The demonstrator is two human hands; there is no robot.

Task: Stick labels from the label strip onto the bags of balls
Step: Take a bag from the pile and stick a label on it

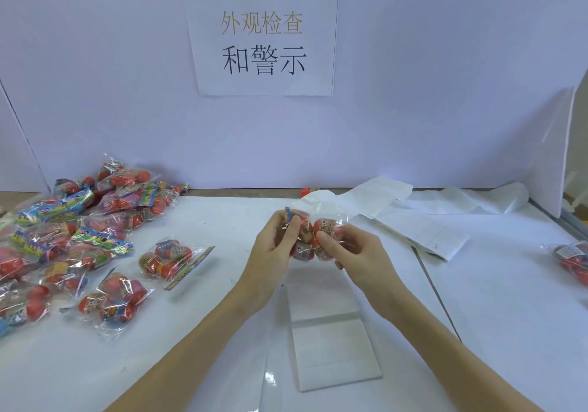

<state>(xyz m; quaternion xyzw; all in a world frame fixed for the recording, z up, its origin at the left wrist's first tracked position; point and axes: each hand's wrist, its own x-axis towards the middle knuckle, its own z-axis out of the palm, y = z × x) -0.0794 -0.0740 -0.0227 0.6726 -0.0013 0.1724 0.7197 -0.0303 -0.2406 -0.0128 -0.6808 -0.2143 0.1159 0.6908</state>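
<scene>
Both hands' fingers grip bag of balls (313,236) between them: left hand (273,243), right hand (356,252).

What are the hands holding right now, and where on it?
Both hands grip one clear plastic bag of red balls: left hand at its printed top edge, right hand on its right side.

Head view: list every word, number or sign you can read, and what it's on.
"外观检查" in tan, on the paper sign on the back wall.
"和警示" in black, same sign, the line below.
Print on the held bag of balls, the bags piled at left and the label strip: too small and blurred to read.
</scene>
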